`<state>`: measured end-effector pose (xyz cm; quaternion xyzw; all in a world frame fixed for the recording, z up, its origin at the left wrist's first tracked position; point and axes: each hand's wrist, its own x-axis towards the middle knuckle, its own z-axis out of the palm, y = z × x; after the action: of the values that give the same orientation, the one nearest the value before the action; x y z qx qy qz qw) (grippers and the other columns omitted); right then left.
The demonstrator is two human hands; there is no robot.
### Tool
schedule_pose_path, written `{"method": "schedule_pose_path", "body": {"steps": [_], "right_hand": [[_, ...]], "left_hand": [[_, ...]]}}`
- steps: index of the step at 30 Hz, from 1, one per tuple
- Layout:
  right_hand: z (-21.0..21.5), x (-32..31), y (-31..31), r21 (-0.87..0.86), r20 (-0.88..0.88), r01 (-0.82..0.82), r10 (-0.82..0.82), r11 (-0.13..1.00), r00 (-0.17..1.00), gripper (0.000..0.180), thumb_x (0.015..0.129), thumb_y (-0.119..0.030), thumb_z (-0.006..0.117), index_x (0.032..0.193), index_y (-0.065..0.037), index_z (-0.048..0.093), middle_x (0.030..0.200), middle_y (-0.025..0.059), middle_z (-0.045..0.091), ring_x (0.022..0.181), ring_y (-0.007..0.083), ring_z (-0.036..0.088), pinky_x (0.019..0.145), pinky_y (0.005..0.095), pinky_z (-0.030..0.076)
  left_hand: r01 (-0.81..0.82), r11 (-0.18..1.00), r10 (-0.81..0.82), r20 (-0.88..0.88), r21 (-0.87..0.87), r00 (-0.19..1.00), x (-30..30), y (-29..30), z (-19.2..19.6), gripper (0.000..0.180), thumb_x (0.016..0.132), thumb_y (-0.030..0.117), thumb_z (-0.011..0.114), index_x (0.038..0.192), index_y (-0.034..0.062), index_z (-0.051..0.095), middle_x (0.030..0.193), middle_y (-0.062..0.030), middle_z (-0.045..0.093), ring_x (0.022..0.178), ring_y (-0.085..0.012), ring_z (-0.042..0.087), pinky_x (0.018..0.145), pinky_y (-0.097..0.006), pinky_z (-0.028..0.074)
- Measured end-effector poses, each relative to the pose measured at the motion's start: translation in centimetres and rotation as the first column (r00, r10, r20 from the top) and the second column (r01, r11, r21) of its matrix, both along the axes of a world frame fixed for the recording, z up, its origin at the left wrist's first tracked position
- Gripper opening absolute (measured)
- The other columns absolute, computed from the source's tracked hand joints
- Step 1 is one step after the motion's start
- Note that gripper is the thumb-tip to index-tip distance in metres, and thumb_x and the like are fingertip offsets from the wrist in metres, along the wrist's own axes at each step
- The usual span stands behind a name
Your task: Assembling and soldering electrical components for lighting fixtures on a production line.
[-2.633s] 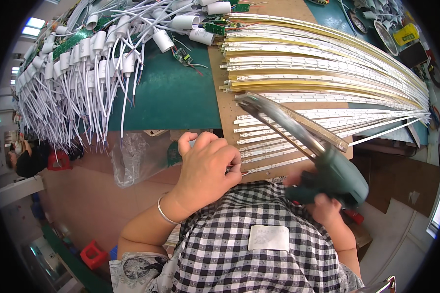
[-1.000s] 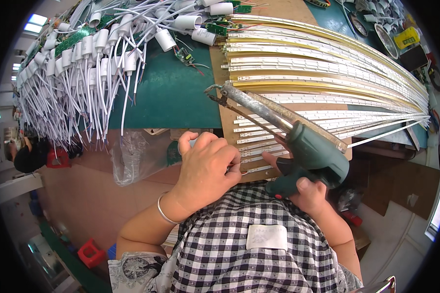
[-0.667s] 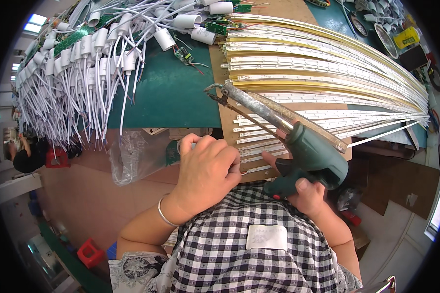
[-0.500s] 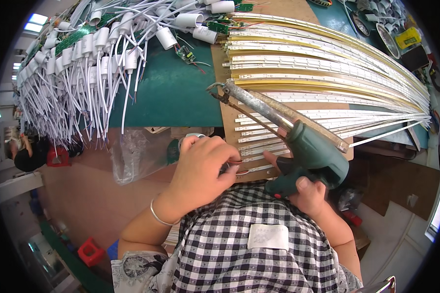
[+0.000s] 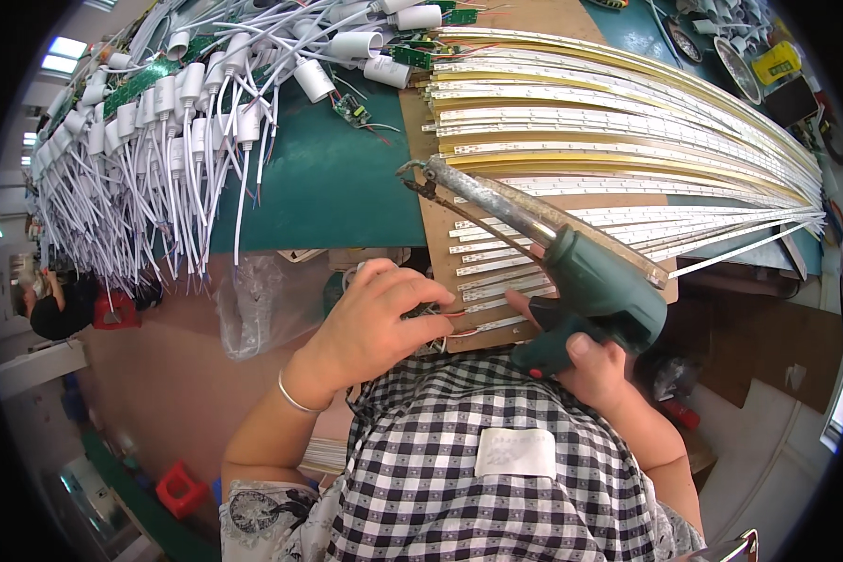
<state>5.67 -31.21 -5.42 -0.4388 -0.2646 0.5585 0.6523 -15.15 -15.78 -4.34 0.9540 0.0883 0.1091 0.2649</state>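
My right hand (image 5: 592, 370) is wrapped round the grip of a dark green soldering gun (image 5: 609, 295). Its metal barrel slants up and left over a brown board (image 5: 440, 225), the tip in the air. On that board lie slim white LED strips (image 5: 496, 304), in rows. At the board's near left corner, my left hand (image 5: 373, 318) is closed, thumb and fingers round a small dark circuit part (image 5: 425, 311), mostly hidden. Thin red and white wires (image 5: 454, 315) run between this part and the ends of the nearest strips.
White lamp caps with cables (image 5: 192, 131) and green circuit boards are heaped at the far left of the green table (image 5: 328, 201). A single circuit board (image 5: 350, 110) lies beside the heap. A clear plastic bag (image 5: 258, 304) hangs at the near table edge. Red stools stand on the floor.
My left hand has shifted slightly left, and more of the dark part shows between thumb and fingers. The soldering gun and my right hand stay almost in place.
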Motion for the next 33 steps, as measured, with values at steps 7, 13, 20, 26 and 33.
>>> {"method": "schedule_pose_path", "body": {"steps": [7,13,20,26,33], "right_hand": [[-0.1,0.1,0.0,-0.003,-0.009,-0.011,0.011,1.000,1.000,0.082,0.084,-0.037,0.066,0.147,-0.004,0.026,0.152,0.0184,0.026,0.141,0.0299,0.027,0.113,0.0584,0.029],[-0.5,0.0,0.0,0.036,-0.045,0.046,-0.044,0.998,0.998,0.088,0.084,-0.030,0.071,0.148,0.002,0.019,0.146,0.0162,0.033,0.130,0.0260,0.043,0.105,0.0452,0.044],[-0.7,0.3,-0.2,0.025,-0.068,0.010,-0.008,1.000,0.998,0.083,0.085,-0.027,0.069,0.148,0.001,0.022,0.152,0.0168,0.023,0.130,0.0272,0.043,0.104,0.0459,0.044],[-0.5,0.2,-0.7,-0.031,-0.118,0.002,-0.006,1.000,0.993,0.082,0.086,-0.025,0.069,0.148,0.001,0.021,0.153,0.0169,0.022,0.132,0.0269,0.041,0.105,0.0463,0.044],[-0.6,0.2,-0.4,0.005,-0.095,0.014,-0.014,1.000,0.995,0.082,0.086,-0.024,0.069,0.148,0.001,0.021,0.153,0.0167,0.021,0.132,0.0269,0.042,0.105,0.0468,0.044]], "left_hand": [[-0.024,0.993,0.034,0.087,-0.113,0.996,0.4,-0.4,-0.5,0.021,0.070,0.002,0.068,0.090,0.0085,0.067,0.097,-0.0037,0.059,0.089,-0.0231,0.057,0.077,-0.036,0.046],[0.001,0.975,0.017,0.082,-0.221,0.996,1.7,0.0,0.2,0.025,0.067,-0.001,0.069,0.090,0.0077,0.068,0.087,-0.0045,0.056,0.079,-0.0234,0.055,0.069,-0.035,0.046],[0.126,0.983,-0.131,-0.025,-0.134,0.991,1.8,1.5,1.3,0.023,0.070,0.005,0.070,0.092,0.0095,0.068,0.086,-0.0036,0.056,0.082,-0.0242,0.057,0.071,-0.035,0.047],[0.044,0.981,-0.045,-0.001,-0.191,0.999,2.0,1.3,1.0,0.017,0.071,0.007,0.073,0.087,0.0095,0.069,0.087,-0.0025,0.058,0.083,-0.0228,0.057,0.074,-0.035,0.046],[-0.321,0.855,0.306,-0.103,-0.409,0.947,1.6,-1.3,0.5,0.012,0.073,0.010,0.076,0.083,0.0115,0.069,0.086,0.0004,0.060,0.087,-0.0186,0.054,0.088,-0.033,0.033]]}}
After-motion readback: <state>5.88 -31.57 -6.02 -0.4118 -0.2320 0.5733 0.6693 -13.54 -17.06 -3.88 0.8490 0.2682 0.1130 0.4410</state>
